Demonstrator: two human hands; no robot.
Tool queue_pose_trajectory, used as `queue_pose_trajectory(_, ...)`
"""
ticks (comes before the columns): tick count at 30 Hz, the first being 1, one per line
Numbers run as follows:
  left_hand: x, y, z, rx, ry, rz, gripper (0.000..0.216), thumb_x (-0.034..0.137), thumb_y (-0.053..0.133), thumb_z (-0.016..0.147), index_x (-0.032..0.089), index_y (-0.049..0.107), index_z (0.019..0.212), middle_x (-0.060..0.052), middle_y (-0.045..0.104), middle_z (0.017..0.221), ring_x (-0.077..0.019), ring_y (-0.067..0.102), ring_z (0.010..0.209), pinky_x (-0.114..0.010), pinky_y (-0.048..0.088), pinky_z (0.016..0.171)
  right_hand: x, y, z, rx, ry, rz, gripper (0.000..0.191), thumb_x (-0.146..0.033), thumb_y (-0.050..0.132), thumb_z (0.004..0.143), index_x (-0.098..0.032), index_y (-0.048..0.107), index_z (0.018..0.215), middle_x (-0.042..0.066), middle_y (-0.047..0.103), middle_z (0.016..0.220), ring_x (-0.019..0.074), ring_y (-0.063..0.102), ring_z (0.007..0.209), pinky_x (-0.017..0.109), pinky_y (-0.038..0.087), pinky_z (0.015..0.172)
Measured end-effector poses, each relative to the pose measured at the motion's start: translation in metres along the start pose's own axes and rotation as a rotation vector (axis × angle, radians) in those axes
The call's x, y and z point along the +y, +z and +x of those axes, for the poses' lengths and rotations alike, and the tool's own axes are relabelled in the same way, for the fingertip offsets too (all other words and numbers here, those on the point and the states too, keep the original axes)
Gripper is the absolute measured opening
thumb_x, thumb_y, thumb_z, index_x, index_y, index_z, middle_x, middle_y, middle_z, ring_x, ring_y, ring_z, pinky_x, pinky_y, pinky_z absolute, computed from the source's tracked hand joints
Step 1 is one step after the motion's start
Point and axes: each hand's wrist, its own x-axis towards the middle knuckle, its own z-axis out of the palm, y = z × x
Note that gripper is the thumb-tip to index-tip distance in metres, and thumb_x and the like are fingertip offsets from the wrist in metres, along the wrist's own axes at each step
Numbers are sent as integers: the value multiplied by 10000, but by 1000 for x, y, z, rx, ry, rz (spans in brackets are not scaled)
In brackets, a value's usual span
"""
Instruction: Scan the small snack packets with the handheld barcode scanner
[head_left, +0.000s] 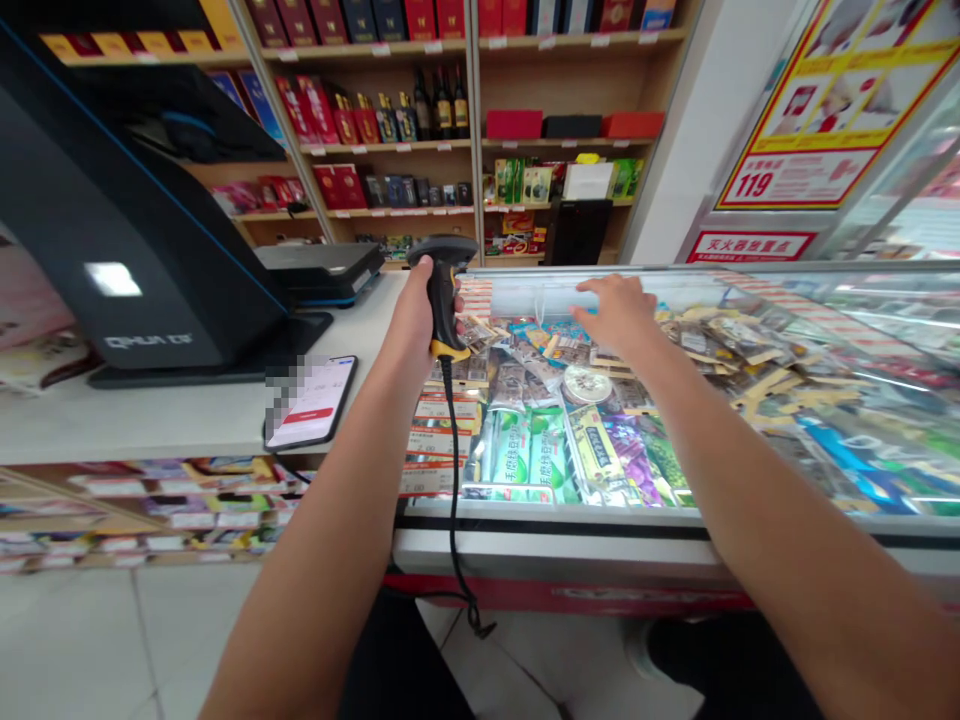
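Note:
My left hand [414, 305] is wrapped round the handle of a black and yellow barcode scanner [444, 300], its head at the top and its black cable [454, 470] hanging down past the freezer's front edge. Over the glass-topped chest freezer [540, 540], my right hand [619, 312] reaches out with its fingers apart and nothing in them. Below and around it lie packaged ice creams: green-white packs [529, 450], a yellow pack [596, 445], a purple pack [634, 450] and a round tub [587, 384]. Whether the right hand touches the glass I cannot tell.
To the left, a phone [312, 402] lies on the white counter [187, 430] by a dark checkout terminal [150, 230] and a flat scale [322, 268]. Shelves [390, 148] with boxes and bottles stand behind. A red and yellow notice [832, 110] hangs at the right.

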Motion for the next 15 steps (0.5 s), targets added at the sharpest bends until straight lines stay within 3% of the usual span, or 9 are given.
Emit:
queue_pose_trajectory(3, 4, -10, 6, 122, 61, -105, 439, 572, 411, 965, 187, 576, 834, 24, 518, 504, -95, 456, 357, -202, 363, 379, -48, 22, -13, -181, -258, 149, 412, -394, 594, 933, -198, 672, 1286, 145, 654, 1282, 357, 562, 1198, 513, 428, 1021)
queue_pose_trajectory(7, 4, -14, 7, 147, 48, -178, 434, 568, 412, 967, 199, 552, 786, 26, 520, 526, -89, 464, 377, -191, 368, 390, -96, 53, -22, -231, -454, 272, 508, -411, 541, 975, -200, 529, 1438, 127, 549, 1452, 321, 489, 1322, 466, 354, 1103)
queue_pose_trajectory(11, 1, -13, 5, 104, -19, -198, 454, 542, 355, 987, 194, 543, 764, 26, 517, 514, -85, 456, 353, -192, 353, 370, -114, 73, -19, -260, -361, 392, 383, -440, 432, 1026, -190, 602, 1261, 132, 656, 1263, 296, 574, 1200, 451, 374, 1038)
queue_pose_trajectory(15, 0, -10, 2, 64, -46, -179, 455, 554, 361, 984, 189, 553, 791, 26, 528, 511, -83, 437, 328, -195, 353, 365, -115, 79, -18, -277, -238, 445, 272, -388, 648, 905, -195, 593, 1089, 98, 691, 1086, 286, 604, 1077, 403, 414, 939)
